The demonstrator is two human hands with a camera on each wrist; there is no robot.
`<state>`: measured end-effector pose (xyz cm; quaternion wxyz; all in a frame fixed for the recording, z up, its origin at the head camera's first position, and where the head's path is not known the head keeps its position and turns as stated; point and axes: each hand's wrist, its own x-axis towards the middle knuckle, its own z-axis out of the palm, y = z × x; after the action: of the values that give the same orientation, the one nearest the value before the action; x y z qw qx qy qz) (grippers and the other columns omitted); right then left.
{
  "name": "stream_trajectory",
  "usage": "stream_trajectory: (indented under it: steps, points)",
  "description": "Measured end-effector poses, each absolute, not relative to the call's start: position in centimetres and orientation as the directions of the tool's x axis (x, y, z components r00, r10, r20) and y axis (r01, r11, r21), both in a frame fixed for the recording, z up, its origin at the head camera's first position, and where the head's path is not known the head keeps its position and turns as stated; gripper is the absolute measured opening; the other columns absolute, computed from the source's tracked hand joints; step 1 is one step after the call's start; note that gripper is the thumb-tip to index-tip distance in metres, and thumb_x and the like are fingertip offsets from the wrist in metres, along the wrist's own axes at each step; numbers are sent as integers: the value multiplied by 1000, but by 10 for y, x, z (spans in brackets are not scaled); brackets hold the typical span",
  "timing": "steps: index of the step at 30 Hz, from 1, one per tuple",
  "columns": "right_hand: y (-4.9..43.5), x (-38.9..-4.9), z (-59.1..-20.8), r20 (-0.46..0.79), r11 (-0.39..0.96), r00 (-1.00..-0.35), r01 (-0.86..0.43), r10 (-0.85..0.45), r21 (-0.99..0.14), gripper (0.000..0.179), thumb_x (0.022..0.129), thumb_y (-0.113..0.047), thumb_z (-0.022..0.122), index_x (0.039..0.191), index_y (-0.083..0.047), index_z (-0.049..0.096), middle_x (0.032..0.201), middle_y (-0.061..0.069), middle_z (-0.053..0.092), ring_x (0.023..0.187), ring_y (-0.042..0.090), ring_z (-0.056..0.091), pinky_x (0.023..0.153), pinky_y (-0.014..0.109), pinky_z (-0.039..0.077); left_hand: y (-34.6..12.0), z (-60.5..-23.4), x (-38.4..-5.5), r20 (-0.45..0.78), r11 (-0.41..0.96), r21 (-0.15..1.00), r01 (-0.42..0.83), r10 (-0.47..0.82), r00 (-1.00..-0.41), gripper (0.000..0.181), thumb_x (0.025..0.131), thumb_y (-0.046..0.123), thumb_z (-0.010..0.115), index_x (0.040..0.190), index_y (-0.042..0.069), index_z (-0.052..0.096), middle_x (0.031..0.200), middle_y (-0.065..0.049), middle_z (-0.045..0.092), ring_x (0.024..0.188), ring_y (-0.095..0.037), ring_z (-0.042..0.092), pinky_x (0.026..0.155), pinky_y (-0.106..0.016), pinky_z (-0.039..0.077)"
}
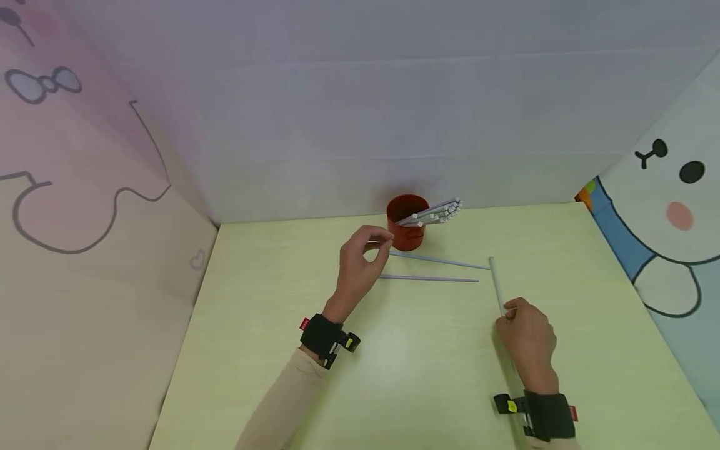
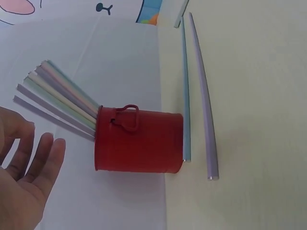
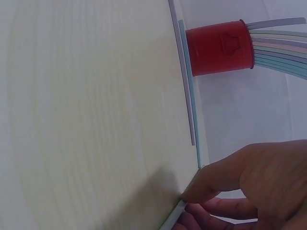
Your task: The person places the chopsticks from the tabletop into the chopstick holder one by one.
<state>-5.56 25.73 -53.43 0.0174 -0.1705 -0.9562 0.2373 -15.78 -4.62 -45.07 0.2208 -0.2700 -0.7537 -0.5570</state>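
Note:
A red mug (image 1: 406,236) with several pastel sticks (image 1: 439,212) leaning out of it stands at the back of the table. My left hand (image 1: 360,262) hovers beside the mug, its fingers loosely bent and nothing between them; the left wrist view shows its fingertips apart, close to the stick ends. A blue stick (image 1: 441,259) and a purple stick (image 1: 433,278) lie side by side before the mug. Over on the right, my right hand (image 1: 529,337) pinches a pale green stick (image 1: 496,281) between thumb and fingers. Its far end is close to the blue stick's right end.
The light wood-grain table (image 1: 394,387) is bounded by a pale wall sheet (image 1: 349,125) right behind the mug. Printed cartoon panels (image 1: 664,231) rise along both sides. Each wrist wears a black strap (image 1: 548,415) with a small camera.

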Motion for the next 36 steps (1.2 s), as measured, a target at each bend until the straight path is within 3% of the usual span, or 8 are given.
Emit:
stream_trajectory:
  steps: [13, 24, 36]
  points:
    - [259, -50, -531, -97, 826, -936, 345, 339, -445, 18, 78, -13, 65, 90, 0, 64, 75, 12, 65, 56, 25, 57, 38, 32, 37, -56, -479, -136, 553, 203, 799, 567, 123, -824, 21, 84, -17, 65, 102, -8, 64, 98, -20, 67, 87, -31, 65, 74, -46, 58]
    - [254, -44, -522, -132, 792, -931, 361, 341, -492, 21, 79, -13, 65, 96, -1, 63, 82, 12, 66, 60, 23, 58, 42, 29, 39, -54, -488, -124, 494, 192, 838, 511, 131, -860, 21, 84, -16, 65, 102, -6, 64, 97, -18, 68, 86, -30, 66, 72, -46, 58]
    - [228, -41, -507, -31, 777, -969, 215, 244, -592, 23, 80, -11, 65, 101, -2, 64, 88, 10, 68, 69, 23, 64, 48, 29, 43, -45, -493, -113, 438, 155, 873, 463, 169, -883, 17, 86, -14, 64, 101, -7, 64, 95, -18, 68, 85, -28, 67, 71, -46, 59]
